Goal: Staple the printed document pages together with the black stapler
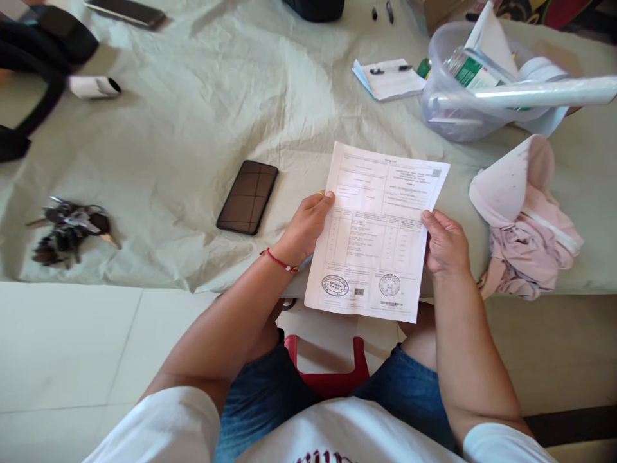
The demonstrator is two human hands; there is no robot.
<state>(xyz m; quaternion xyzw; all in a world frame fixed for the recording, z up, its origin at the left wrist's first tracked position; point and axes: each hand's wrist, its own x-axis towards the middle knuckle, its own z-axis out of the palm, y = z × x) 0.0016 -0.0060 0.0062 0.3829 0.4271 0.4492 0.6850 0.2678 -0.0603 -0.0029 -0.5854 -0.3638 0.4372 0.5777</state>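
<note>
A printed paper form [371,225] with a table of text and two round stamps near its bottom is held up over the table's front edge. My left hand [312,222] pinches its left edge between thumb and fingers. On the opposite side my right hand [446,241] grips the right edge, thumb on top and the other fingers behind the sheet. A dark smartphone [247,197] lies on the tablecloth just left of my left hand. Right of my right hand sits a crumpled pink cloth garment [525,225].
A bunch of keys [72,228] lies at the left on the cloth-covered table [168,161]. Behind are a white roll [95,87], another phone [126,13], and a notepad [393,80] with a pen. A plastic tub [453,122] of items stands at the back right.
</note>
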